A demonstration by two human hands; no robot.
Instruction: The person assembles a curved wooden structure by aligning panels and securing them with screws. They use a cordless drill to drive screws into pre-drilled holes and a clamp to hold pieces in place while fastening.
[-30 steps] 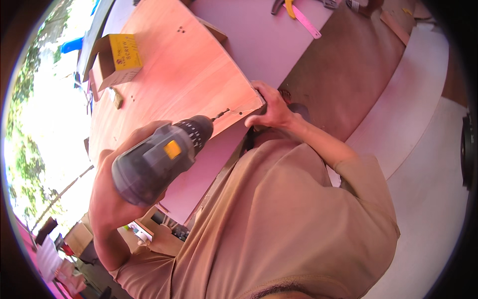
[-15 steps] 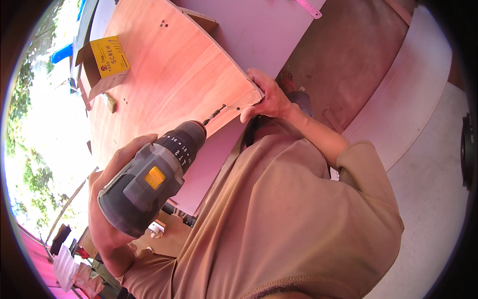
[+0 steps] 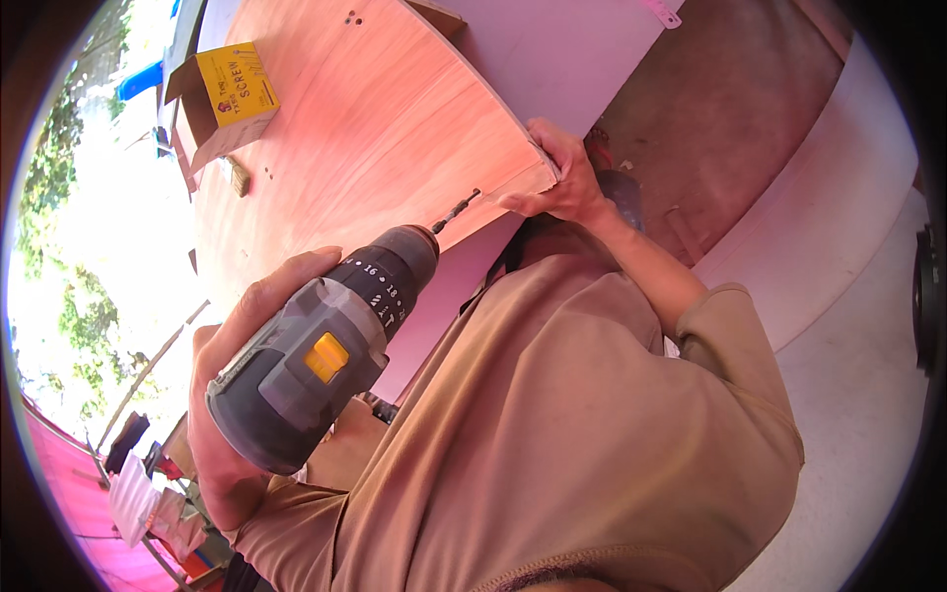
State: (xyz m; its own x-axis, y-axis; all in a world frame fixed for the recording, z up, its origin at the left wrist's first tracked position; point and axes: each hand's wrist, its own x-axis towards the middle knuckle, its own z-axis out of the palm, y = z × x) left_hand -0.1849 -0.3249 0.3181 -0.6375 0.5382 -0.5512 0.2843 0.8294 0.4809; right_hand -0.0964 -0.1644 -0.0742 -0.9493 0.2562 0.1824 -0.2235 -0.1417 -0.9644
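Note:
My left hand [image 3: 258,308] is wrapped round a grey and black cordless drill [image 3: 286,380] with a yellow switch on top. A thin dark driver bit [image 3: 456,211] extends from its chuck, and the tip meets or hovers just over the face of a curved wooden board [image 3: 385,118], near its corner; contact is hard to tell. My right hand [image 3: 567,183] grips that corner, fingers over the far edge and thumb along the near side. The drill's handle and trigger are hidden.
On the board's left part stand an open yellow and brown cardboard screw box [image 3: 237,87] and a small brush [image 3: 237,178]. A pale purple-looking panel [image 3: 562,59] lies beneath the board. At right is a curved white sheet [image 3: 829,197].
The board, box and both hands appear farther right in the picture. My right thumb has shifted up against the board's near edge, where a dark hole showed before. Both grips hold.

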